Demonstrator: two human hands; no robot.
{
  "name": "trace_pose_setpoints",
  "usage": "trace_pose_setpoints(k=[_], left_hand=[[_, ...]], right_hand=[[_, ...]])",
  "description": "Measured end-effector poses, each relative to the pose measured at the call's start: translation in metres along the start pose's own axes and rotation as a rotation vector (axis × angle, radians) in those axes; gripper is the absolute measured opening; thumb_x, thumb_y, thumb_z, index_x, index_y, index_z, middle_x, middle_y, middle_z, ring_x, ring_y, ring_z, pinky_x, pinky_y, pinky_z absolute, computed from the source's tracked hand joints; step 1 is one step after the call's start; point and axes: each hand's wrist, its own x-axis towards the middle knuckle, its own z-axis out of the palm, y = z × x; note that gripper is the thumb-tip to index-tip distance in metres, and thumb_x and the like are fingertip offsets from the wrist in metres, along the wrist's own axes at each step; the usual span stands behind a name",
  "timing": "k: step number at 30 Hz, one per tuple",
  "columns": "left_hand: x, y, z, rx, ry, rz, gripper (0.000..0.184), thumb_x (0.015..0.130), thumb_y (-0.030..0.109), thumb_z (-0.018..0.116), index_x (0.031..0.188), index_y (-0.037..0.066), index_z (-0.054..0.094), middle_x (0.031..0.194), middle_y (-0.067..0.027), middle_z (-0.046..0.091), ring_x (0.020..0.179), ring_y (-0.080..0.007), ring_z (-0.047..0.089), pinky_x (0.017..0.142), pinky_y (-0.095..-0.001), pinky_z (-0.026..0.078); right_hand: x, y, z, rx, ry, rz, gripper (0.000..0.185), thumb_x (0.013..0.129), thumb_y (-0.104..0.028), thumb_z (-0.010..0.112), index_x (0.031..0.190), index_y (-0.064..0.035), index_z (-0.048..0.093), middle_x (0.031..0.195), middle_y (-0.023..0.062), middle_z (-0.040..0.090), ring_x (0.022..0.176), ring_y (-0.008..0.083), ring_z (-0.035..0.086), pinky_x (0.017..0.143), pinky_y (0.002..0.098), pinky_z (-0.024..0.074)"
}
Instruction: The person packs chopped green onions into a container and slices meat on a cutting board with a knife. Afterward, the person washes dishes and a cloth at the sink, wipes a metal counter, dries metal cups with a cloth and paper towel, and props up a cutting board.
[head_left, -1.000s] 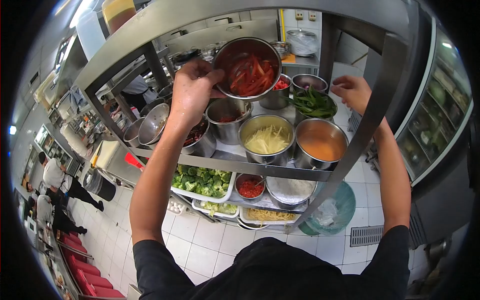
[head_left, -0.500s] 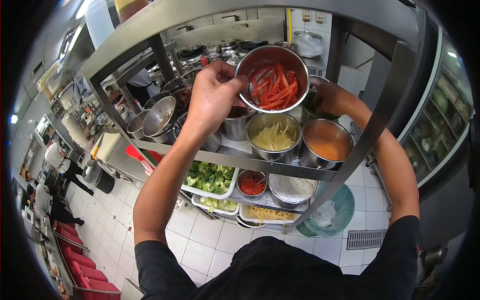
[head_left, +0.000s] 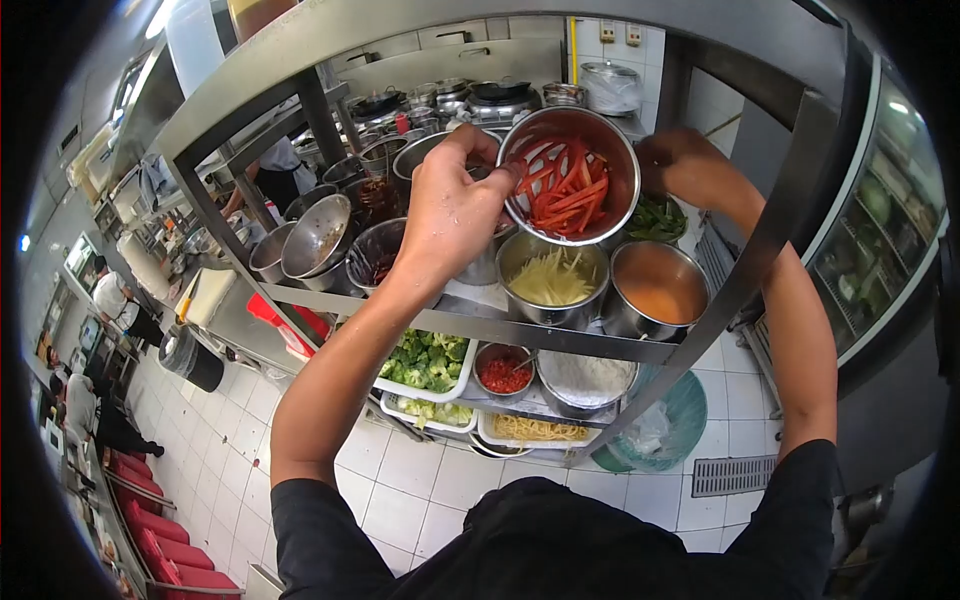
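Note:
My left hand grips the rim of a round steel bowl, thumb over the edge. The bowl is tilted toward me and holds thin red strips that look like bell pepper. Just right of it, my right hand is smeared by motion, its fingers dark and unclear. Below that hand sits a container of cut green vegetables, partly hidden by the raised bowl. Under the raised bowl stand a steel pot of pale yellow shreds and a steel pot of orange liquid.
A metal shelf frame surrounds the pots. Its lower levels hold broccoli, chopped red bits, white powder and noodles. A green bin stands right. Other people are far left.
My right hand has lifted out of the green vegetables and moved up and away. My left hand has shifted the steel bowl slightly right and down.

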Motion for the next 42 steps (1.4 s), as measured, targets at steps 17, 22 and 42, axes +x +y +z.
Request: trace_pose_setpoints(k=[17, 22, 42], left_hand=[[0.006, 0.012, -0.015, -0.01, 0.038, -0.034, 0.015, 0.085, 0.004, 0.063, 0.093, -0.008, 0.058, 0.077, -0.0134, 0.067, 0.064, -0.0182, 0.068, 0.054, -0.029, 0.056], [0.002, 0.022, -0.021, 0.013, 0.029, -0.065, 0.018, 0.086, 0.004, 0.063, 0.096, -0.009, 0.057, 0.079, -0.0136, 0.066, 0.067, -0.0169, 0.068, 0.057, -0.0283, 0.056], [0.005, 0.011, -0.006, 0.124, 0.029, -0.003, 0.019, 0.083, 0.009, 0.068, 0.091, -0.007, 0.062, 0.07, -0.0135, 0.066, 0.06, -0.0146, 0.064, 0.054, -0.0304, 0.05]], right_hand=[[0.03, 0.075, 0.05, -0.057, 0.026, 0.11, 0.037, 0.08, -0.02, 0.068, 0.111, -0.001, 0.069, 0.095, 0.019, 0.071, 0.086, 0.0299, 0.069, 0.079, 0.037, 0.0529], [0.024, 0.054, 0.046, 0.113, 0.003, -0.021, 0.04, 0.078, -0.028, 0.072, 0.111, -0.0051, 0.071, 0.09, 0.0153, 0.071, 0.082, 0.0286, 0.068, 0.076, 0.0358, 0.0525], [0.014, 0.032, 0.057, -0.091, -0.131, -0.046, 0.025, 0.073, -0.02, 0.071, 0.093, -0.0058, 0.075, 0.096, 0.0151, 0.071, 0.085, 0.0304, 0.068, 0.081, 0.0385, 0.0523]])
